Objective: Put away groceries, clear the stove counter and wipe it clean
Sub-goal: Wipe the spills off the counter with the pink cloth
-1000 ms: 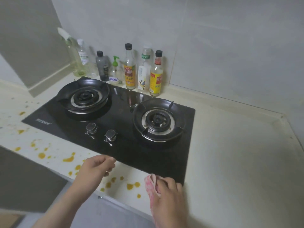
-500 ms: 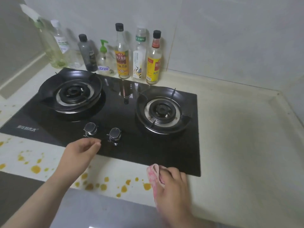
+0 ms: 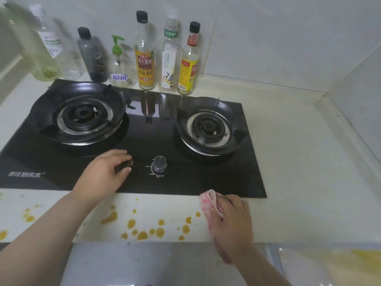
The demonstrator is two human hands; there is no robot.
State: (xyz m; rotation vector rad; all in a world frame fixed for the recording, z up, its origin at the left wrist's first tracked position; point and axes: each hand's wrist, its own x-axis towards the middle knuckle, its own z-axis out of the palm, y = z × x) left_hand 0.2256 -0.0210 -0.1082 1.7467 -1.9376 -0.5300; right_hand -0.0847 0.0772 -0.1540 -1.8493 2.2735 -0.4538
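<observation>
Step in hand: wiping, judged barely begun.
Left hand (image 3: 103, 176): fingers curled round the round metal knob (image 3: 124, 165), at six o'clock on the glossy black stove (image 3: 185, 178).
Right hand (image 3: 232, 221): clutching the cloth (image 3: 209, 203), soft, pink-mottled and bunched, at the stove's five o'clock on the pale matte counter (image 3: 299, 162).
Orange spots (image 3: 144, 230): wet-looking, roundish, at the cloth's nine o'clock. The next move likely calls for a pressed sweep that way.

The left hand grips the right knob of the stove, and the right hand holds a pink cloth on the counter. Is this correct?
Not quite. In the head view the left hand grips the left knob; the right knob stands untouched. The right hand does hold the pink cloth on the counter.
</observation>
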